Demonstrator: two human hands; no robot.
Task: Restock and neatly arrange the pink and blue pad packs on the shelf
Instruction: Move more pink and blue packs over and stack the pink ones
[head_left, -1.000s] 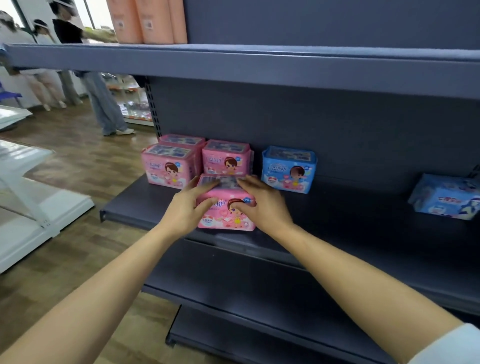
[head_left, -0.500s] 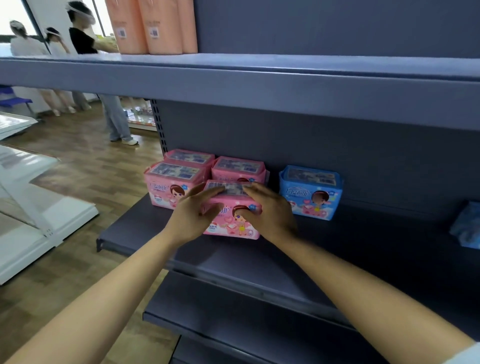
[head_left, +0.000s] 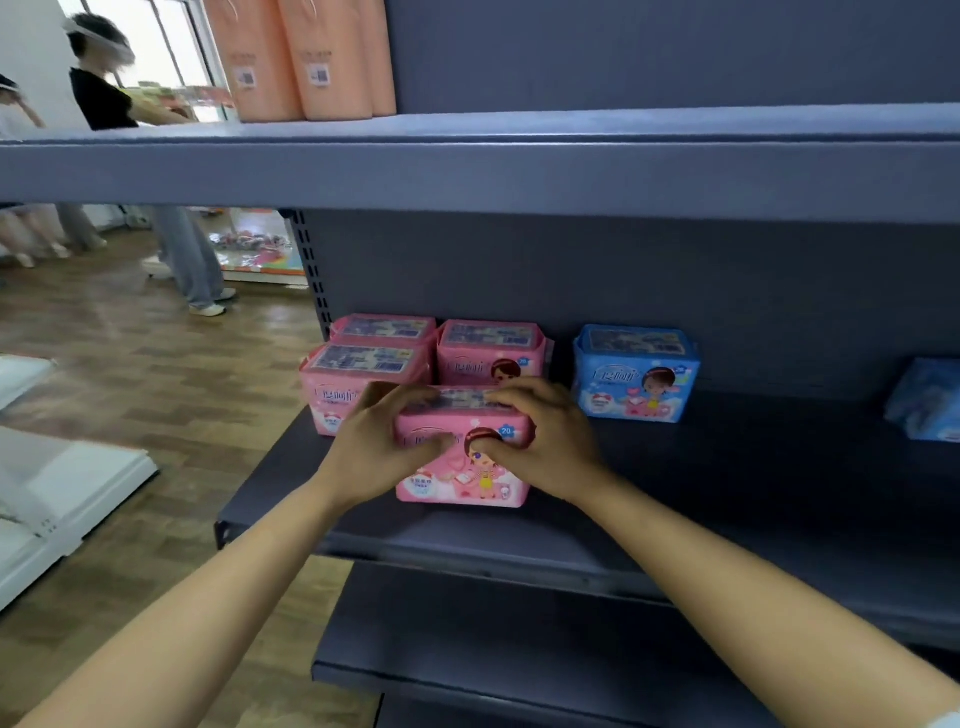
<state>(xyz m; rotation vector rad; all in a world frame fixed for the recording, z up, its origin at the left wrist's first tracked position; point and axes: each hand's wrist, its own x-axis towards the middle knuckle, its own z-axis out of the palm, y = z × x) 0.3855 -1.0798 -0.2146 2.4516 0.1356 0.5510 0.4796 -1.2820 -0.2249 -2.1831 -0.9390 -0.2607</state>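
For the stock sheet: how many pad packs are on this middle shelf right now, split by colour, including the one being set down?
Pink pad packs: 4 (front-left pink pack, back-left pink pack, back-middle pink pack, front-middle pink pack)
Blue pad packs: 2 (upright blue pack, right-edge blue pack, partly out of frame)
Total: 6

Four pink pad packs (head_left: 384, 328) (head_left: 358, 376) (head_left: 491, 349) (head_left: 462, 480), two blue pad packs (head_left: 636, 376) (head_left: 927, 400)
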